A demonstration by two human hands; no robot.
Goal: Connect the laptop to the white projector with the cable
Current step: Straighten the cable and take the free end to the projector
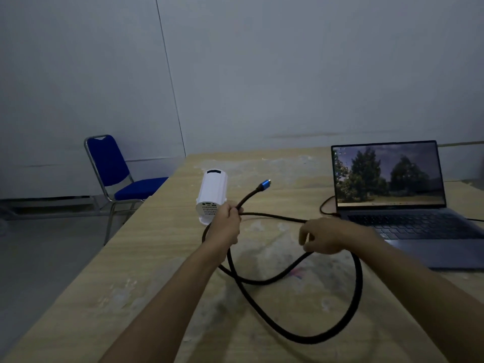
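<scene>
Left hand grips the thick black braided cable near its free blue metal plug, which I see raised above the pale wooden table. Right hand hovers loosely curled over the cable, grip unclear. White cylindrical projector stands just behind my left hand. Open grey laptop sits right, cable at its left edge.

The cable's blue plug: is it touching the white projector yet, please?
Apart. The head view shows the blue plug raised in the air right of the white projector, bare table between them.
</scene>
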